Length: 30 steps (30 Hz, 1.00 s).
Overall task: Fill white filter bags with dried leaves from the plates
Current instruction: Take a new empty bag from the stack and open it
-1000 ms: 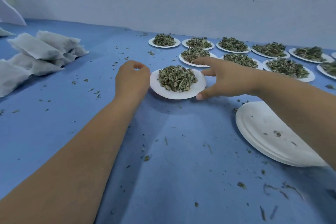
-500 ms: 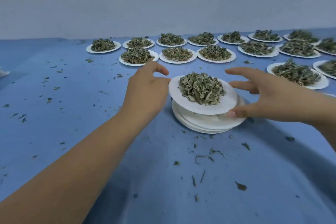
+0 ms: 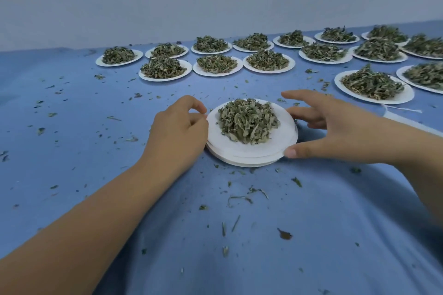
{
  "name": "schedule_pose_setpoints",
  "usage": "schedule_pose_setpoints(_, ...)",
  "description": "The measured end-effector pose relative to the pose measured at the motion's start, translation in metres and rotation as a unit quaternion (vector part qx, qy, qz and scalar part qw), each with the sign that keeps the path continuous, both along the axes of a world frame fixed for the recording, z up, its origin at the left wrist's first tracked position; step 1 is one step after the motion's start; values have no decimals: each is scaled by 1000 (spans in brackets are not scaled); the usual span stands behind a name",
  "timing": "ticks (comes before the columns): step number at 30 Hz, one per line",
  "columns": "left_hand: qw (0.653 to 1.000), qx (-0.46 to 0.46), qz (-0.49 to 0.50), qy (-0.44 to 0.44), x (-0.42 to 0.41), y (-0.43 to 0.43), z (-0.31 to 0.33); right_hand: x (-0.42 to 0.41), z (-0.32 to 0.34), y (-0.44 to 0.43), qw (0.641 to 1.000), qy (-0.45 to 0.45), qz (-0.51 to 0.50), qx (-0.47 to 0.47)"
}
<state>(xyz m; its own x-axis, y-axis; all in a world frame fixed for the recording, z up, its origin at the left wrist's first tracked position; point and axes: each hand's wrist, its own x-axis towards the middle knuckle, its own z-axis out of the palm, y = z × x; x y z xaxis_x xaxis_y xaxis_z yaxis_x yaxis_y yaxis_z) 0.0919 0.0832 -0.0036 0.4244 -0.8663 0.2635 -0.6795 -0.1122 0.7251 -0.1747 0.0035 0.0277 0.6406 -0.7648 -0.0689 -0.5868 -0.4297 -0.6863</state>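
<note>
Sitting on a stack of empty plates near the middle of the blue table: a white plate heaped with dried leaves, level, set slightly off-centre on the stack, with the lower rims showing at the front. Flanked by both bare forearms, stretched in from the near edge. Left grip right up against the plate's left rim, fingers curled, forefinger arched over the edge; thumb hidden, so cannot tell whether clenched on the rim or merely touching it. Right grip released, fingers spread wide around the right side: thumb tip touching the front right edge of the stack, middle finger against the right rim, forefinger stretched out past the far edge, palm clear of the leaves. Behind, along the far side of the table and below a pale wall, more plates of leaves set out in two loose rows, close together, some rims touching or overlapping. Off to the right, nearer than those rows, another heap on its own plate, well apart from the stack. Just past the right wrist, a loose white thread lying by a pale strip, too far hidden by the forearm to tell what. Scattered all over the table, crumbs and stems of leaf, thickest in front of the stack and off to its left.
</note>
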Motion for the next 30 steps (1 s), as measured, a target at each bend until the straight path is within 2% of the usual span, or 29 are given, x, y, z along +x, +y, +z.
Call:
schedule_pose_setpoints(4,999,6,10,-50,-2,2,2,-2,-4,-3,1000,8,-12,-20)
schedule_pose_setpoints(8,972,-40,-20,-230,-21,9,10,-16,-9,-2,996,-24,-64,-50)
schedule_pose_setpoints(10,957,-80,-80,-268,-47,12,16,-26,-18,-1,983,-9,-121,-138)
schedule_pose_setpoints(12,939,-97,-157,-290,-76,10,21,-35,-20,-2,953,29,-179,-243)
schedule_pose_setpoints(14,923,-85,-222,-304,-103,1,26,-50,-19,-6,923,94,-233,-291)
schedule_pose_setpoints(17,906,-60,-263,-327,-136,-16,28,-76,-26,-15,903,244,-274,-225)
schedule_pose_setpoints(19,899,-60,-267,-341,-151,-25,24,-86,-30,-15,905,258,-285,-183)
schedule_pose_setpoints(22,903,-86,-281,-315,-158,-25,18,-94,-31,-16,890,257,-314,-209)
schedule_pose_setpoints(24,921,-105,-272,-258,-156,-26,17,-94,-24,-16,892,191,-314,-263)
schedule_pose_setpoints(26,953,-124,-223,-166,-147,-32,20,-81,-13,-12,909,41,-290,-295)
schedule_pose_setpoints(28,975,-131,-178,-20,-134,-42,28,-55,4,-9,918,-130,-254,-276)
schedule_pose_setpoints(30,964,-124,-181,149,-114,-52,39,-25,23,-8,908,-292,-210,-214)
